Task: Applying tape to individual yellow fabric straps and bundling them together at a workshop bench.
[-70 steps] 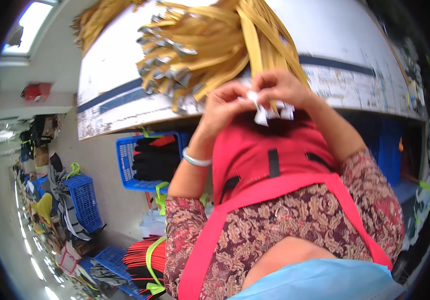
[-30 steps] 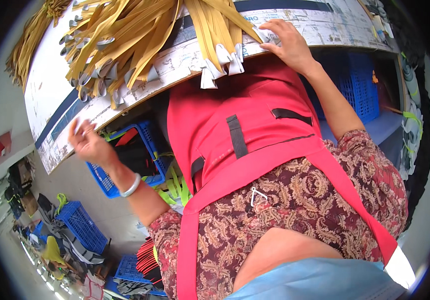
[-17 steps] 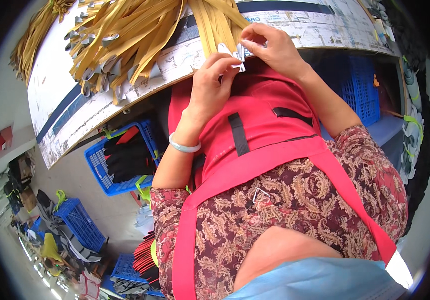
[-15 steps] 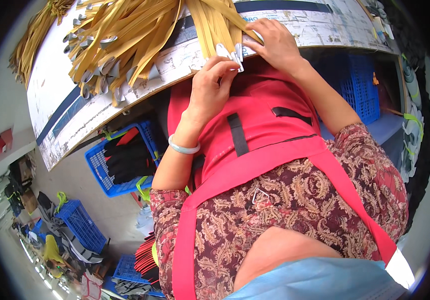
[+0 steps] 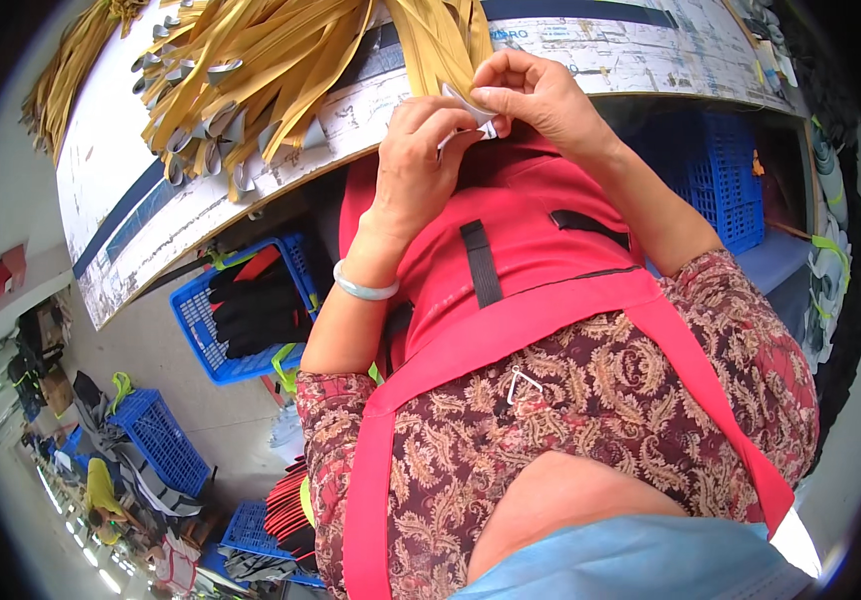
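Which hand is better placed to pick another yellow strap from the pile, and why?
Probably the left hand: it lies nearer the yellow straps spread on the table, while the right hand pinches the small white piece.

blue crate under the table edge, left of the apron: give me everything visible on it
The blue crate is a plastic basket with lattice walls, seen tilted under the overhanging table, beside the person's left forearm but apart from it. It holds black gloves with a red piece on top. Yellow-green straps hang across its near corner. Its far side is hidden by the table edge. Neither hand touches it.
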The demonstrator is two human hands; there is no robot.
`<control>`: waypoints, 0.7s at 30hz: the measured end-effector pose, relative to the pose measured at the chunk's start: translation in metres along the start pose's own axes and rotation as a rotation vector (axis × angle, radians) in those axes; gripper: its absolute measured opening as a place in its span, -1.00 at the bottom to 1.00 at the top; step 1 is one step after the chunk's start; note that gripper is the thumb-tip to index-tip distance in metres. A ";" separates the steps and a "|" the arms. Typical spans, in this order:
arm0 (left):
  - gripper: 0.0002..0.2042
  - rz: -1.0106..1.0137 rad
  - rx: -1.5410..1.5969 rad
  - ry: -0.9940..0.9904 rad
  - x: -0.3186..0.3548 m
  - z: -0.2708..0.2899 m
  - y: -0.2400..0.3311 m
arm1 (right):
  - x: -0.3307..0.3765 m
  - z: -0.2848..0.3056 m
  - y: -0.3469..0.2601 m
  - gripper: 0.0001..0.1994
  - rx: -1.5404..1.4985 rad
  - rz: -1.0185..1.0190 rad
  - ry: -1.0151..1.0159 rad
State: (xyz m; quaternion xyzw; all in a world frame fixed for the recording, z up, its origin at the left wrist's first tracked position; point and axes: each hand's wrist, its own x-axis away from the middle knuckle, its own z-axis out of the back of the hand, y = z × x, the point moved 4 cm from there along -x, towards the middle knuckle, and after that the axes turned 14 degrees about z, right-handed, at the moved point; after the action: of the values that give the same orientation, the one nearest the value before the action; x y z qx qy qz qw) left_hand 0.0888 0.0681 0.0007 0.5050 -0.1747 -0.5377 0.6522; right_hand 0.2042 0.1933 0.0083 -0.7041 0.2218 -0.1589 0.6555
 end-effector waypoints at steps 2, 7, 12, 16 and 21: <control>-0.76 0.088 0.131 0.118 -0.001 0.006 0.003 | -0.003 -0.004 -0.003 -0.81 0.021 -0.008 -0.011; -0.77 0.043 0.122 -0.017 -0.006 0.014 0.007 | -0.009 -0.006 -0.001 -0.81 0.023 -0.024 -0.068; -0.82 0.055 0.120 -0.083 -0.011 0.019 -0.004 | -0.012 -0.011 0.005 -0.82 -0.023 -0.036 -0.130; -0.87 0.295 0.599 -0.119 -0.014 0.032 -0.031 | -0.020 -0.024 -0.003 -0.77 0.059 0.157 -0.332; -0.89 0.375 0.785 -0.171 -0.015 0.043 -0.033 | -0.043 -0.032 -0.018 -0.87 0.085 0.141 -0.443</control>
State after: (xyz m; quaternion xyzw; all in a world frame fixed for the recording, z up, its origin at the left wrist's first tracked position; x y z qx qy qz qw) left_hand 0.0331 0.0638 -0.0040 0.6275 -0.5078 -0.3429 0.4806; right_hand 0.1525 0.1891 0.0319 -0.6764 0.1141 0.0365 0.7267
